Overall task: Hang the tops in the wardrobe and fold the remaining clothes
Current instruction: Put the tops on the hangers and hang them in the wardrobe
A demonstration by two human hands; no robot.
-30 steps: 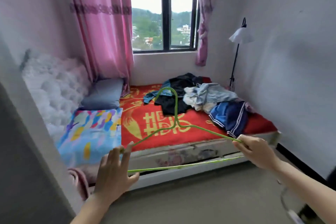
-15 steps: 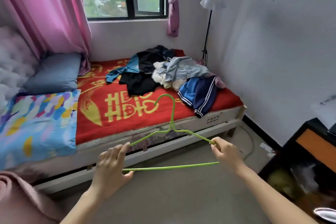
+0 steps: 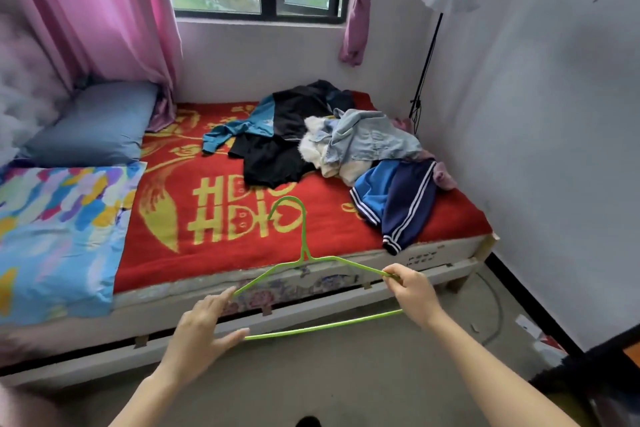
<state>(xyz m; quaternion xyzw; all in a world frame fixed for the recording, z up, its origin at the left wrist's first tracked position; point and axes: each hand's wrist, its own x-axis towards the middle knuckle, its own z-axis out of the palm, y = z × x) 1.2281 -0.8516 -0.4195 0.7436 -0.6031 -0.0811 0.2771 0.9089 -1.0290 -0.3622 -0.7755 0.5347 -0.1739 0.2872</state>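
Tops (image 3: 363, 142): heaped with other clothes on the bed (image 3: 311, 308), far right side, ahead and rightward of both hands, well apart. Nearer to the right hand (image 3: 414, 293), pinching one end of the green hanger (image 3: 304, 253); left hand (image 3: 204, 326) flat-fingered against the other end. Hanger bar crosswise, hook pointing bedward. Probably a forward reach next.

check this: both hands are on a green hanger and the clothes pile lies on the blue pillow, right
Not quite. The head view shows the clothes pile on the red blanket, apart from the blue pillow. The rest holds: left hand and right hand are both on the green hanger.
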